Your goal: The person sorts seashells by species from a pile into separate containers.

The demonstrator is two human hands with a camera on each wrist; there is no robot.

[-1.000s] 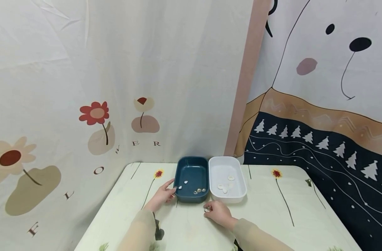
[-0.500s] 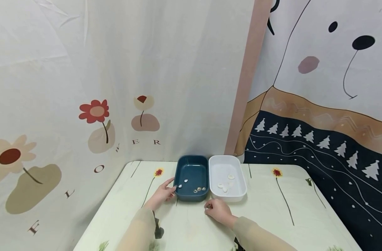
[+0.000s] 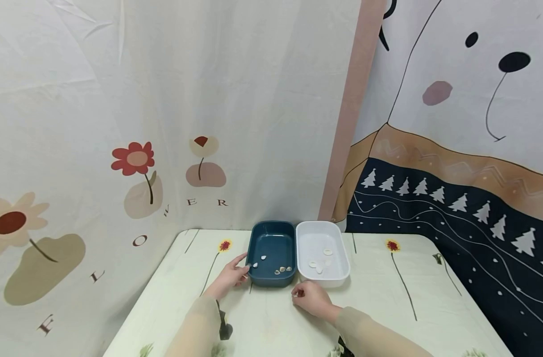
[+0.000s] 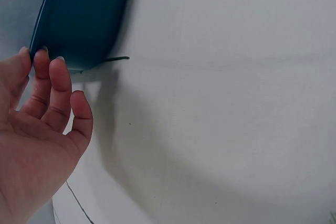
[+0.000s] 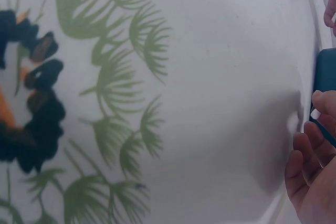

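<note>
My left hand (image 3: pixel 228 280) pinches the left rim of a dark blue rectangular dish (image 3: pixel 271 282); the left wrist view shows thumb and fingertips on either side of that rim. Several small shells lie in the dish, including a whitish shell (image 3: pixel 264 257) and a tan shell (image 3: pixel 282 269). In front of the two dishes, my right hand (image 3: pixel 313 299) is low over the table with fingers curled. The right wrist view shows it pinching a small white shell (image 5: pixel 315 114) between thumb and fingertip; in the head view the fingers hide this shell.
A white dish (image 3: pixel 325 283) stands against the blue dish's right side, with several pale, flat, roundish pieces (image 3: pixel 327 252) inside. A pale flower-printed cloth (image 3: pixel 378 287) covers the table. Hanging printed curtains (image 3: pixel 271 114) rise behind its back edge.
The right hand turns slightly, and the white shell in its fingers passes out of sight in the head view. The left hand and both dishes stay put.
</note>
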